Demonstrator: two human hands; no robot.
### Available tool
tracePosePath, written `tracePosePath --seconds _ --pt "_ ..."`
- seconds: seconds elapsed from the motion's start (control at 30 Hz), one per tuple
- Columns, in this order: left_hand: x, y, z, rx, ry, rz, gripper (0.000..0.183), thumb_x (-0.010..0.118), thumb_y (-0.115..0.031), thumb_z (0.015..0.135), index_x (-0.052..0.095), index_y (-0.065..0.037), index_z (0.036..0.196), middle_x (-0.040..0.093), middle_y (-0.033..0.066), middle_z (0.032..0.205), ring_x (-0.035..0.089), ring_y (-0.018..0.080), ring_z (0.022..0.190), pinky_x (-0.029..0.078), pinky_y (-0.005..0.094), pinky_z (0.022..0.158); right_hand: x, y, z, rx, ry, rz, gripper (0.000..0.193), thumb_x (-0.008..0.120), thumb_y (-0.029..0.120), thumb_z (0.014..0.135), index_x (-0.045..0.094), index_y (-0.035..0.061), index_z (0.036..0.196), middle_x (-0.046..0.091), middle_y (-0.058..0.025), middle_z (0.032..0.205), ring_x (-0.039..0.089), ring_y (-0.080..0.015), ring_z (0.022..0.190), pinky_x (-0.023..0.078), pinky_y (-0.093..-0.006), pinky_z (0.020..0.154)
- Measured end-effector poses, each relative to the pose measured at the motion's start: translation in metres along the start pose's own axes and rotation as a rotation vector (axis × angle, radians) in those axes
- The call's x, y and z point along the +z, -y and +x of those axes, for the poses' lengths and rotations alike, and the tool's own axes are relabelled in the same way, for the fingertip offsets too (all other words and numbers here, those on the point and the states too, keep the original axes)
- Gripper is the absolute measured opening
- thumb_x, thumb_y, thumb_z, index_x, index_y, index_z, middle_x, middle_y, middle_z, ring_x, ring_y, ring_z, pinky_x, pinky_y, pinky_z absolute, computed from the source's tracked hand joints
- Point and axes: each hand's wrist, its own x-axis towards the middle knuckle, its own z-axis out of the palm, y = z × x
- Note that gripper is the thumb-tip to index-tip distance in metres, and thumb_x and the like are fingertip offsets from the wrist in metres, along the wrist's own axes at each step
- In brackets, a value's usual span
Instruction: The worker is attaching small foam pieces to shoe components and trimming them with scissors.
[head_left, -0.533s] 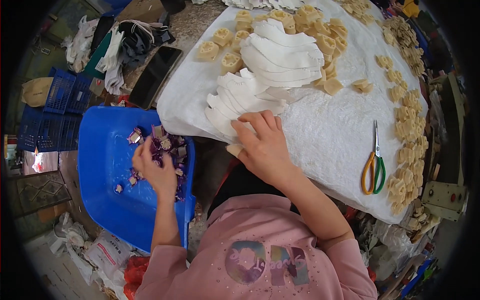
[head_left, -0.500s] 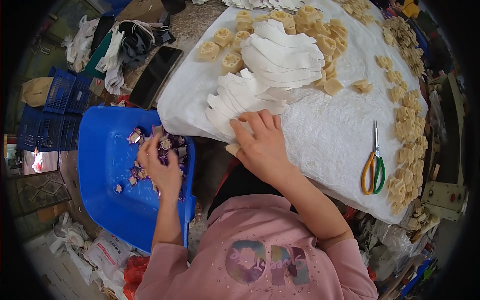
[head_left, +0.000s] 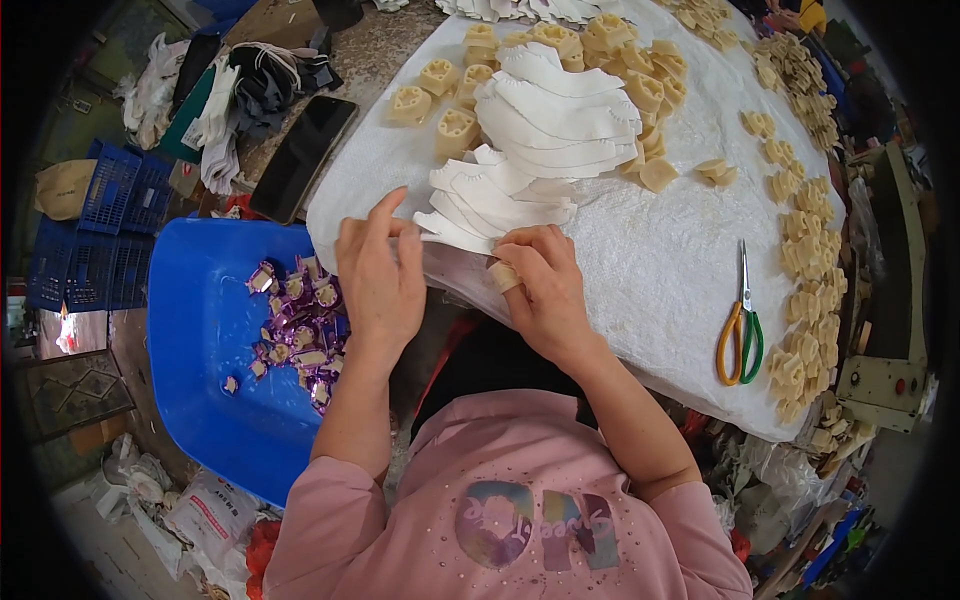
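My left hand [head_left: 380, 280] is raised over the near left edge of the table, its index finger stretched out and thumb apart. Its fingertips are close to the left end of the lowest of several white curved, toothed-edge pieces [head_left: 465, 205]. My right hand [head_left: 545, 290] is closed at the right end of that piece, fingers curled. Around or against its thumb is a small beige band or piece [head_left: 505, 275]; I cannot tell which. What the curled fingers pinch is hidden. Left of my left forearm, a blue tub [head_left: 195, 340] holds shiny purple-and-beige pieces [head_left: 300, 320].
Scissors [head_left: 740, 330] with orange and green handles lie on the white-covered table [head_left: 640, 260]. Beige moulded pieces [head_left: 650, 90] are heaped at the back, with more [head_left: 810, 290] along the right edge. A dark phone [head_left: 305, 155] lies beyond the tub, near cloths [head_left: 225, 90].
My left hand has come up out of the blue tub and across to the white pieces. My right hand has shifted slightly right and down, and its fingers have curled in.
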Motion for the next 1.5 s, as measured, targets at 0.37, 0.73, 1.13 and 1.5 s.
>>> tracePosePath --seconds 0.37,0.73,1.13,1.5 --pt "0.021 0.0 0.008 -0.253 0.075 -0.611 0.027 0.052 0.004 0.082 0.059 -0.001 0.108 0.055 -0.0022 0.068 0.045 0.0048 0.062 0.037 0.021 0.058 0.002 0.005 -0.004 0.189 -0.165 0.295 0.006 0.058 0.0 0.081 0.057 0.0026 0.086 0.057 -0.0078 0.095 0.054 -0.0217 0.076 0.043 -0.0306 0.071" --pt "0.021 0.005 0.002 0.134 -0.173 -0.007 0.025 0.051 -0.013 0.09 0.06 -0.002 0.111 0.059 0.0101 0.087 0.054 0.0176 0.085 0.04 0.0262 0.079 -0.068 -0.016 -0.002 0.115 -0.603 0.358 0.014 0.058 -0.008 0.084 0.051 0.0016 0.092 0.058 -0.0113 0.099 0.055 -0.0131 0.081 0.046 -0.0244 0.069" --pt "0.07 -0.08 -0.034 -0.531 0.525 -1.239 0.037 0.036 -0.025 0.099 0.057 0.005 0.104 0.063 0.0149 0.092 0.052 0.0137 0.065 0.041 0.0278 0.054 -0.099 -0.012 -0.01 -0.107 -0.116 -0.241 0.028 0.064 0.006 0.062 0.057 0.0059 0.089 0.058 -0.0098 0.1 0.052 -0.0317 0.091 0.042 -0.0424 0.077" --pt "0.078 -0.078 -0.047 -0.405 0.539 -1.209 0.039 0.036 -0.025 0.099 0.059 0.006 0.102 0.064 0.0136 0.089 0.052 0.0128 0.069 0.04 0.0261 0.058 -0.187 -0.178 0.049 1.047 -0.471 -0.199 0.047 0.047 0.039 0.088 0.058 -0.0012 0.11 0.065 -0.0189 0.095 0.064 -0.0339 0.086 0.048 -0.0423 0.078"
